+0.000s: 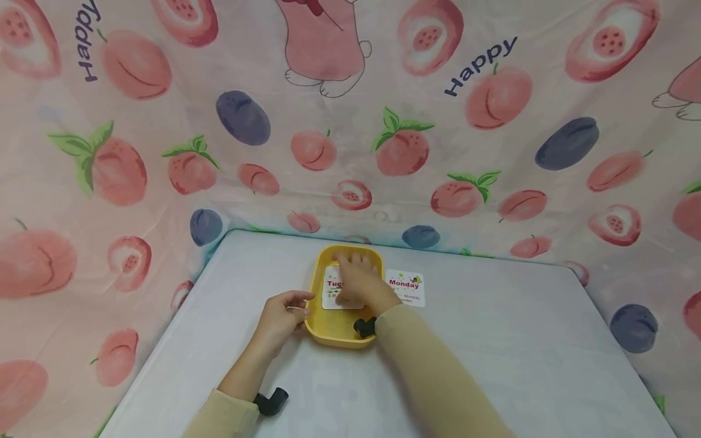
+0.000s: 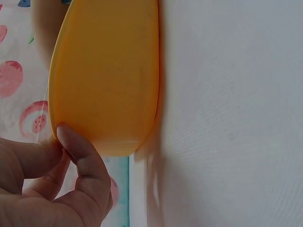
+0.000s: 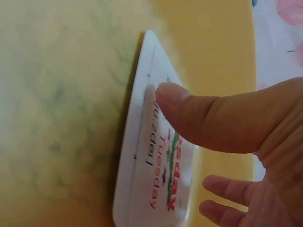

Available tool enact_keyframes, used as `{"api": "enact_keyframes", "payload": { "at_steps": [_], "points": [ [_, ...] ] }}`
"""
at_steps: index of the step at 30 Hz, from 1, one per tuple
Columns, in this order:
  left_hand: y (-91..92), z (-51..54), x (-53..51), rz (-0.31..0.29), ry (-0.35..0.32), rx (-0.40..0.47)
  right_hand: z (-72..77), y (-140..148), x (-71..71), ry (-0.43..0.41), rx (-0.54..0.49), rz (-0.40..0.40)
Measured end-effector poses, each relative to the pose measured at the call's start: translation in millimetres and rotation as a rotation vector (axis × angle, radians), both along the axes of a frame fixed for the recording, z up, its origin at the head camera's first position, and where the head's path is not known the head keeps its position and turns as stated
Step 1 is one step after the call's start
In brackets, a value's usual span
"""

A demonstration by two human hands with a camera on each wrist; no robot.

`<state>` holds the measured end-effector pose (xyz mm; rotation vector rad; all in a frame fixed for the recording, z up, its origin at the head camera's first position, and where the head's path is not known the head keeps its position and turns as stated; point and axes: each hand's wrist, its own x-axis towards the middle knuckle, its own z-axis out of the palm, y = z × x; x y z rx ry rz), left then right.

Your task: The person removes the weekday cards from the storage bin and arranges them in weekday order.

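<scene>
A yellow tray (image 1: 330, 328) lies on the table with a white "Tuesday" card (image 1: 331, 299) inside it. My left hand (image 1: 278, 322) pinches the tray's left rim between thumb and fingers; the left wrist view shows the same hand (image 2: 66, 175) at the edge of the tray (image 2: 104, 75). My right hand (image 1: 362, 285) is over the card inside the tray, fingers stretched toward its far end. In the right wrist view, the thumb of that hand (image 3: 246, 132) rests on the face of the card (image 3: 142, 189), while two other fingers stand apart from it.
A white "Monday" card (image 1: 405, 288) lies on the white table (image 1: 493, 340) just right of the tray. Black bands circle both wrists. A fruit-patterned cloth (image 1: 339, 121) hangs behind and beside the table.
</scene>
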<state>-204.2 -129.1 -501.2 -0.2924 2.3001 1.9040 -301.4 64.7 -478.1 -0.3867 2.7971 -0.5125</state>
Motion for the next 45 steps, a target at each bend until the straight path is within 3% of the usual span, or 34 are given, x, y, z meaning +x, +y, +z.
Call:
{"api": "enact_keyframes", "payload": {
  "at_steps": [8, 18, 45],
  "points": [
    [0.5, 1.1, 0.6, -0.003, -0.004, 0.005, -12.4, -2, -3.3, -0.007, 0.009, -0.004],
    [-0.2, 0.3, 0.6, -0.005, -0.006, 0.006, -13.6, -1, -3.6, -0.001, 0.013, -0.033],
    [0.5, -0.8, 0.1, 0.001, 0.001, 0.01, -12.3, -8, -4.0, 0.175, 0.07, -0.086]
  ]
}}
